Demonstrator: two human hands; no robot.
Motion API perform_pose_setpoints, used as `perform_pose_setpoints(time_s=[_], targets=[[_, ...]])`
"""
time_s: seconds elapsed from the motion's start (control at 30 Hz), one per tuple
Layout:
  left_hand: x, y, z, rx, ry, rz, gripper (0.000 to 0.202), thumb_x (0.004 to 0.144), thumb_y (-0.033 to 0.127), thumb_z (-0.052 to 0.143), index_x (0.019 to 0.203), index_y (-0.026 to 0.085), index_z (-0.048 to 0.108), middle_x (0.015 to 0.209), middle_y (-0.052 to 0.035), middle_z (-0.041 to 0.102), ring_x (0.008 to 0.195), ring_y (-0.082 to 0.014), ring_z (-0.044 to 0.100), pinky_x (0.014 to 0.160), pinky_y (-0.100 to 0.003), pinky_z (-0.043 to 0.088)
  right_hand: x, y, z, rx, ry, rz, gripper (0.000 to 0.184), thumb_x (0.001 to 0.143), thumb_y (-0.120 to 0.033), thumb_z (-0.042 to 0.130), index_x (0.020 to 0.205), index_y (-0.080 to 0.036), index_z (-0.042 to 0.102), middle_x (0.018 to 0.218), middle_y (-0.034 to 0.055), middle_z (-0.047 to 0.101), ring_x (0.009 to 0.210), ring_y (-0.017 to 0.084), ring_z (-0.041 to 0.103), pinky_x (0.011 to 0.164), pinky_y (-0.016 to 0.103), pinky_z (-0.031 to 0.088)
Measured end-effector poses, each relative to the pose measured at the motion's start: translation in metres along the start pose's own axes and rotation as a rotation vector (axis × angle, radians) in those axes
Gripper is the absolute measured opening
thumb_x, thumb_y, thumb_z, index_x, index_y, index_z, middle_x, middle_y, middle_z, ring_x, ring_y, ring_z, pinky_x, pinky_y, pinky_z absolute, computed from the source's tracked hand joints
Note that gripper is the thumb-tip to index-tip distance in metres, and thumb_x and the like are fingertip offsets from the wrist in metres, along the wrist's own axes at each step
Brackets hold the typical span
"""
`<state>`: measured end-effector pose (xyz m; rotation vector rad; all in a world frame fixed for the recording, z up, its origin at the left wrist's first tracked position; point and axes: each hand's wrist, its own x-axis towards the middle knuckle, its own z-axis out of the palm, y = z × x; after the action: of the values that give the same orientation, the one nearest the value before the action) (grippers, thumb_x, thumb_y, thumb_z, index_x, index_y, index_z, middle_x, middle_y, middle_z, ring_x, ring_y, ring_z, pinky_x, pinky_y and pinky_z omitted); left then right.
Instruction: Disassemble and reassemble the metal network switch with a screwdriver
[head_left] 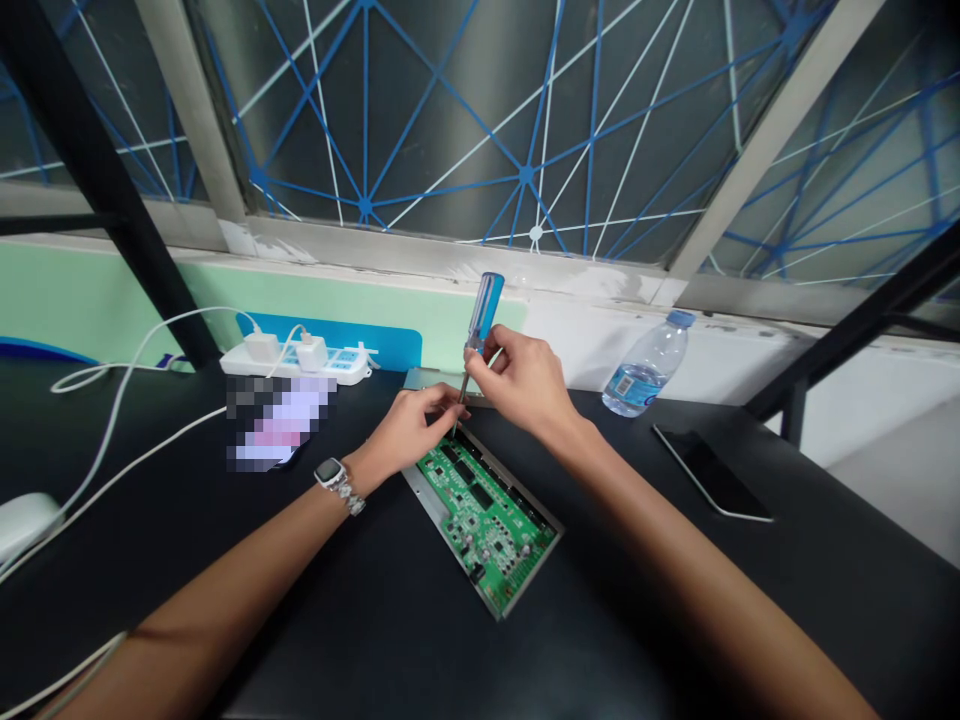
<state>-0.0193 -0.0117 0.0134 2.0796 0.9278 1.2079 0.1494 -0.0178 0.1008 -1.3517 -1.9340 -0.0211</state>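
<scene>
A green circuit board point(480, 510) lies in a flat metal tray on the black table, set at a slant. My right hand point(525, 375) is closed on a screwdriver point(486, 305) with a clear blue handle, held nearly upright. Its shaft points down to the far end of the board. At that same end, my left hand point(412, 425) has its thumb and fingers pinched together near the shaft. Whether those fingertips grip the shaft or some small part is hidden. On my left wrist sits a watch point(330, 473) with a metal band.
A white power strip point(337, 370) with plugs and cables stands at the back left, a blurred-out phone-like object point(281, 425) before it. To the right are a water bottle point(637, 375) and a dark-screened phone point(712, 475). A white rounded device point(28, 525) sits far left.
</scene>
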Motion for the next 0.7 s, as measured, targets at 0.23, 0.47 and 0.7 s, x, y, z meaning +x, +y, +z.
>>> perform_pose_setpoints(time_s=[0.23,0.47,0.7], targets=[[0.0,0.007,-0.003,0.054,-0.06,0.029,0.02,0.093,0.024,0.052,0.105,0.017,0.066,0.094,-0.0068,0.076,0.088,-0.0196,0.072,0.077,-0.03,0.058,-0.001,-0.003,-0.002,0.066,-0.038,-0.002,0.021,0.082,-0.04,0.056,0.073,-0.021,0.056,0.052,-0.0026,0.058,0.055,0.015,0.055,0.056,0.027,0.032],[0.0,0.008,-0.004,0.058,-0.05,0.029,0.019,0.093,0.023,0.051,0.1,0.015,0.066,0.094,-0.0081,0.077,0.087,-0.021,0.073,0.064,-0.027,0.056,0.001,0.002,-0.005,0.311,-0.291,0.007,0.027,0.079,-0.045,0.064,0.076,-0.019,0.056,0.066,0.0015,0.066,0.06,0.016,0.062,0.056,0.028,0.04],[0.0,0.008,-0.006,0.079,-0.074,0.085,0.021,0.091,0.019,0.05,0.104,0.016,0.066,0.096,-0.0067,0.075,0.088,-0.0184,0.071,0.081,-0.03,0.056,0.004,0.013,0.0,0.615,-0.501,0.091,0.02,0.078,-0.033,0.068,0.075,-0.018,0.057,0.067,0.0011,0.065,0.061,0.015,0.066,0.058,0.028,0.049]])
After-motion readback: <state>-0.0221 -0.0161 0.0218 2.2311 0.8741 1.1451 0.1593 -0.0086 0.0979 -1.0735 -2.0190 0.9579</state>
